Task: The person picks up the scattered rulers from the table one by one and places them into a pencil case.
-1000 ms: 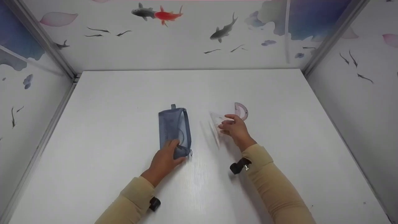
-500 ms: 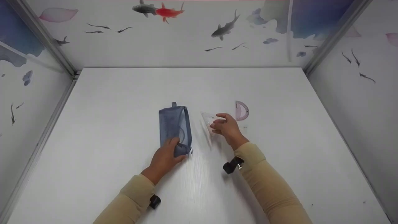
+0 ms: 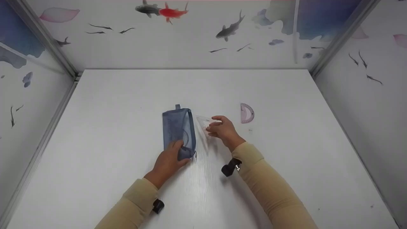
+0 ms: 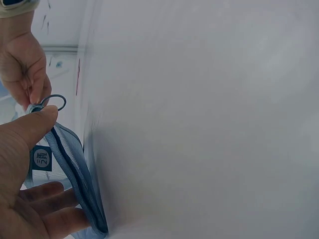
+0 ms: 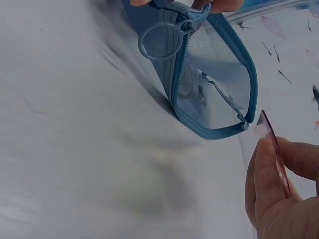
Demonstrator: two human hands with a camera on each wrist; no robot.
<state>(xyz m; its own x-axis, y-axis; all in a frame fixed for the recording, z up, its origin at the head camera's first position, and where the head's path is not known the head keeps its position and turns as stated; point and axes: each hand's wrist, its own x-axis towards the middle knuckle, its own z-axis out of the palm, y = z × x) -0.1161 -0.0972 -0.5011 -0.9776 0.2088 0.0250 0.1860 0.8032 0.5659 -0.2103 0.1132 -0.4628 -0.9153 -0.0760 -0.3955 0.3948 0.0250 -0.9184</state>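
Note:
A blue mesh zip pouch (image 3: 173, 127) lies on the table with its zipped mouth open toward the right. My left hand (image 3: 168, 162) grips its near end, thumb by the zip's ring pull (image 5: 160, 41). In the right wrist view a printed item shows through the gaping mouth. My right hand (image 3: 224, 130) pinches a clear set square (image 3: 203, 122) between thumb and fingers, held on edge just right of the pouch. From the right wrist camera, the set square (image 5: 275, 149) is seen nearly edge-on, its tip close to the pouch's rim.
A pinkish half-round protractor (image 3: 247, 113) lies flat on the white table (image 3: 286, 133), right of my right hand. Close below it is a small clear item (image 3: 250, 130). White panels with painted fish (image 3: 173, 12) wall in the table at the back and sides.
My right hand has carried the set square leftward, up to the pouch, leaving the protractor fully in sight. The left hand and the pouch have stayed nearly still.

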